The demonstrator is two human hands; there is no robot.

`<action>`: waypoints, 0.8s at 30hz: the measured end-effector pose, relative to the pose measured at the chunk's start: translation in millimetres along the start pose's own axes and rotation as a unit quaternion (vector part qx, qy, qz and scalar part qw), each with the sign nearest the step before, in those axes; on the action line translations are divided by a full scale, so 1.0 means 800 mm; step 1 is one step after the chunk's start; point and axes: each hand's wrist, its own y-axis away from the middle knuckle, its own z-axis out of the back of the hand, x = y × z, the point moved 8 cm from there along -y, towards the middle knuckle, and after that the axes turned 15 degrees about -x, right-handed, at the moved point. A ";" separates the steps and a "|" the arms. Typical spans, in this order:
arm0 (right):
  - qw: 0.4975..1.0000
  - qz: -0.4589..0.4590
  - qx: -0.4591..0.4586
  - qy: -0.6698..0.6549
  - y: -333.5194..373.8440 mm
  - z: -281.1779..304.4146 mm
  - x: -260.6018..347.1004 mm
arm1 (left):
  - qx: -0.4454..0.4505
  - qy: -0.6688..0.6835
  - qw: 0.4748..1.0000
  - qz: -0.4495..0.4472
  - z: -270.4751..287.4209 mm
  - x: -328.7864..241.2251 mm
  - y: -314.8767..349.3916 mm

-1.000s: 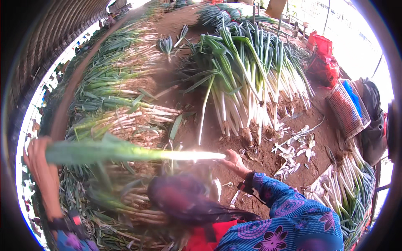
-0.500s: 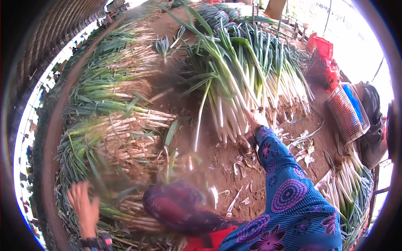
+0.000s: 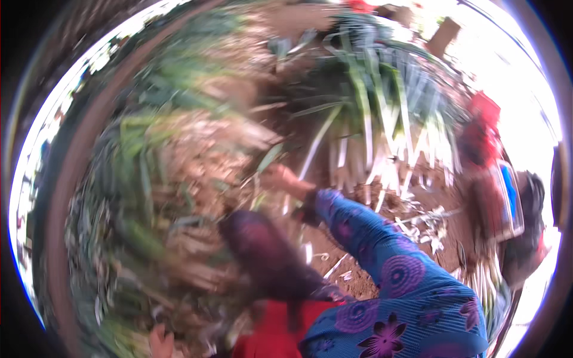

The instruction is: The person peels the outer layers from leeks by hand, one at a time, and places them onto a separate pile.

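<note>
My right hand [image 3: 279,178], smeared by motion, reaches left over the soil at the edge of the tied leek bundles [image 3: 197,140]. A loose green leaf [image 3: 270,157] shows beside its fingers; whether it grips anything cannot be made out. Beyond it, to the right, lies a large pile of leeks [image 3: 382,119], white stems toward me and green leaves away. At the lower left edge, my left hand [image 3: 161,343] is only partly in view, with fingers apart over more leeks, and nothing shows in it.
A dark purple patterned shape [image 3: 259,247], probably my knee, sits in the middle above red cloth [image 3: 280,328]. Pale peelings [image 3: 424,230] litter the soil. At right stand a red bag [image 3: 480,134], a basket [image 3: 483,197] with something blue, and more leeks [image 3: 486,286].
My right hand has left the large leek pile and swung left toward the bundles. My left hand has dropped toward the lower edge. The view has shifted and blurred.
</note>
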 end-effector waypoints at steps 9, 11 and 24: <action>0.966 -0.088 0.223 -0.096 -0.041 -0.233 0.238 | -0.190 0.226 0.954 0.047 0.020 -0.025 0.034; 0.963 -0.096 0.235 -0.094 -0.031 -0.294 0.223 | -0.219 0.262 0.939 0.043 0.032 -0.025 0.027; 0.888 -0.255 0.343 0.169 0.189 -0.513 -0.031 | -0.256 0.461 0.835 0.160 0.021 0.020 0.014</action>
